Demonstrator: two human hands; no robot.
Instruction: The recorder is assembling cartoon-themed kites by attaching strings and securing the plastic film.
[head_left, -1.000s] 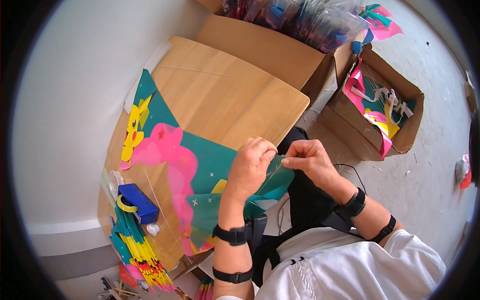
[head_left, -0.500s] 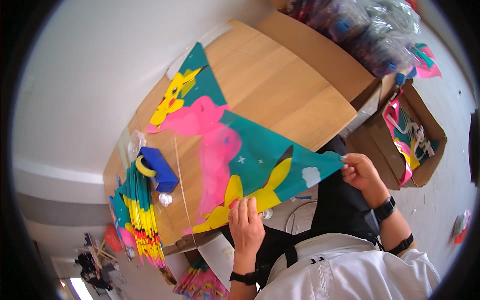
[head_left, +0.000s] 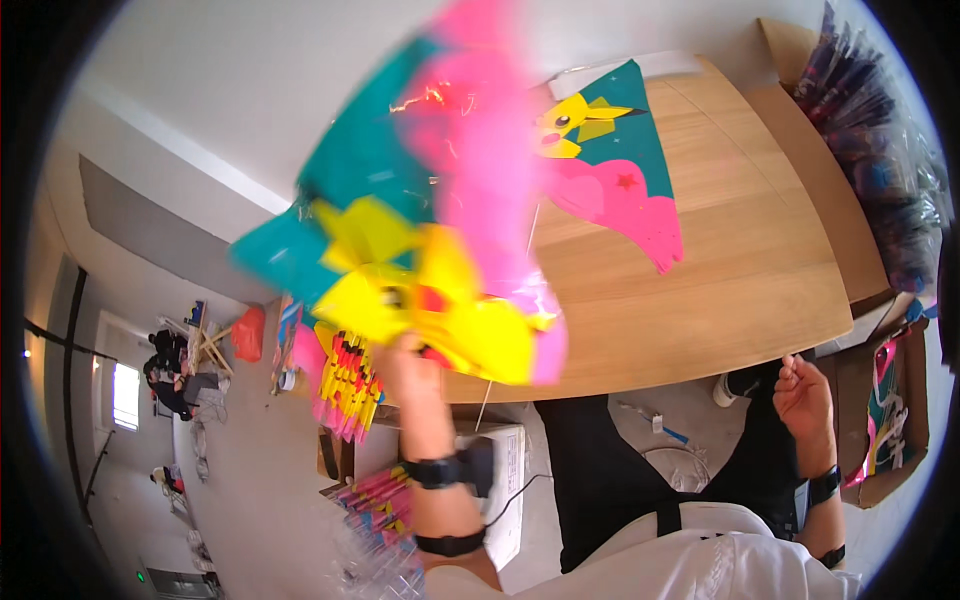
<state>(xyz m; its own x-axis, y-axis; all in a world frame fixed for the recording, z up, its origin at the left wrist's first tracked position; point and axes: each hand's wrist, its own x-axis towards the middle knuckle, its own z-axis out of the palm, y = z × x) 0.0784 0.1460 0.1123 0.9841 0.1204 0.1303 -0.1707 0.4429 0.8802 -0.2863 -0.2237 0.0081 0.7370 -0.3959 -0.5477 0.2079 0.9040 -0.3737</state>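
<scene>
My left hand [head_left: 412, 368], smeared by motion, is raised over the left side of the table and closed on the lower edge of a printed kite sheet [head_left: 440, 190]. This glossy sheet is green, pink and yellow with a cartoon figure; it hangs in the air, bent and blurred, hiding the table's left part. A second sheet [head_left: 625, 185] with the same kind of print lies flat on the wooden table [head_left: 740, 270]. By the table's front right edge is my right hand [head_left: 803, 395], its fingers curled together with nothing seen in them.
Folded kite sheets [head_left: 350, 385] hang in a bundle at the table's left end. On the right stand a cardboard box [head_left: 915, 400] with printed sheets and white ties, and plastic-wrapped packs [head_left: 870, 170]. Below left lie more wrapped bundles [head_left: 375, 500] beside a white box [head_left: 508, 490].
My left hand has lifted the upper sheet off the table and swung it up and left. The right hand has let go of its corner and moved right. The view has turned leftward.
</scene>
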